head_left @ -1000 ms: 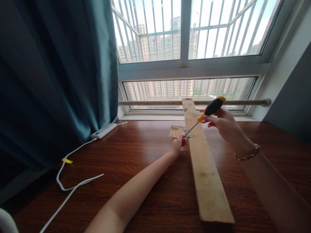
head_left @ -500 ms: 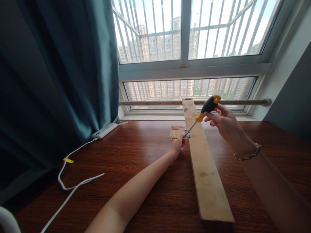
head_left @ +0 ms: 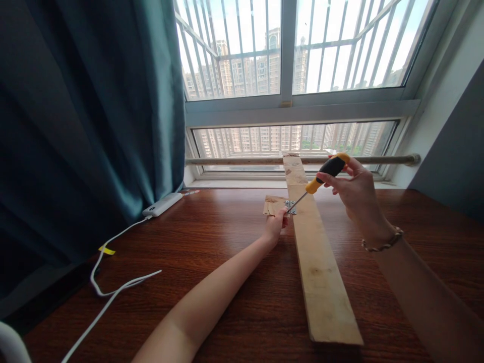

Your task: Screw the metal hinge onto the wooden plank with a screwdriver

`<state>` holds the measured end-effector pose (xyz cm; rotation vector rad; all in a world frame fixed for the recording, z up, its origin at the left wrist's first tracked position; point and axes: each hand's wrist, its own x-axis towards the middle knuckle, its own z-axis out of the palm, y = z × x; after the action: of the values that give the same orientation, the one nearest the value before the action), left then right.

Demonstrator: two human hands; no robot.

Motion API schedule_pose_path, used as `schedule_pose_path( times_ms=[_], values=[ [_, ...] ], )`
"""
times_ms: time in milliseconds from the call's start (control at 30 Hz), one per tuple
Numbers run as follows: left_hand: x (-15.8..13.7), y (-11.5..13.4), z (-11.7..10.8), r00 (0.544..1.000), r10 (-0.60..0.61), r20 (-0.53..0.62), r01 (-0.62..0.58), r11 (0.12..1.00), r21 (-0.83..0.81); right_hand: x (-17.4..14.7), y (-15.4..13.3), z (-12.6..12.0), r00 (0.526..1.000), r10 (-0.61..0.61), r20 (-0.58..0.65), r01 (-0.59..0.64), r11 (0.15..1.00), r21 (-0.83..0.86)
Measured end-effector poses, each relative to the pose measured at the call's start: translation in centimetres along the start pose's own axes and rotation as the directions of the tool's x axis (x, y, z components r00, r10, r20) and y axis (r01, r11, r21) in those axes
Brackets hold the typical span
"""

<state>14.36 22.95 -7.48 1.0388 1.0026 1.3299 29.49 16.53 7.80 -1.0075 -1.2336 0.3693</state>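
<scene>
My right hand [head_left: 357, 189] grips the yellow-and-black handle of a screwdriver [head_left: 328, 172], the fingers wrapped round it. The shaft slants down to the left, its tip at a metal hinge [head_left: 291, 206]. This hinge spans a small wooden block [head_left: 273, 205] and the left side of a long wooden board [head_left: 319, 262]. My left hand [head_left: 277, 227] is closed at the block's near edge, thumb on top beside the screwdriver tip; its other fingers are partly hidden. Whether a screw sits under the tip is too small to tell.
The board lies lengthwise on a dark brown wooden table [head_left: 212, 242], its far end near a horizontal rail [head_left: 238, 161] before the window. At left are a white power bank [head_left: 163, 204], a white cable [head_left: 109, 292] and a blue curtain [head_left: 151, 101].
The screwdriver handle has tilted slightly lower and to the right, and my right hand's fingers have turned around it. My left hand, the block and the board have hardly moved.
</scene>
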Motion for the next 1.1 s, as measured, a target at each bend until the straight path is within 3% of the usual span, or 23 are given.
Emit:
schedule_pose_path(
  times_ms=[200, 467, 633, 933, 1100],
  values=[
    [-0.2, 0.2, 0.1, 1.000, 0.005, 0.000, -0.005, 1.000, 0.008, -0.4, -1.2, -0.1, 0.988, 0.024, 0.151, -0.048, 0.986, 0.158],
    [-0.2, 0.2, 0.1, 1.000, 0.020, 0.020, -0.020, 1.000, 0.017, -0.1, -0.4, -0.2, 0.999, -0.034, 0.001, 0.034, 0.999, -0.001],
    [-0.3, 0.3, 0.2, 0.999, 0.017, 0.038, -0.016, 1.000, -0.025, 0.2, -0.4, -0.5, 0.997, -0.002, 0.073, 0.000, 1.000, 0.027],
    [-0.2, 0.1, 0.3, 1.000, 0.023, 0.020, -0.022, 0.999, -0.035, -0.2, -0.6, -0.5, 0.982, -0.184, 0.032, 0.187, 0.952, -0.244],
    [-0.2, 0.1, 0.3, 1.000, 0.026, 0.013, -0.025, 0.999, -0.021, 0.2, -0.7, -0.8, 0.976, -0.161, 0.148, 0.184, 0.971, -0.154]
  ],
)
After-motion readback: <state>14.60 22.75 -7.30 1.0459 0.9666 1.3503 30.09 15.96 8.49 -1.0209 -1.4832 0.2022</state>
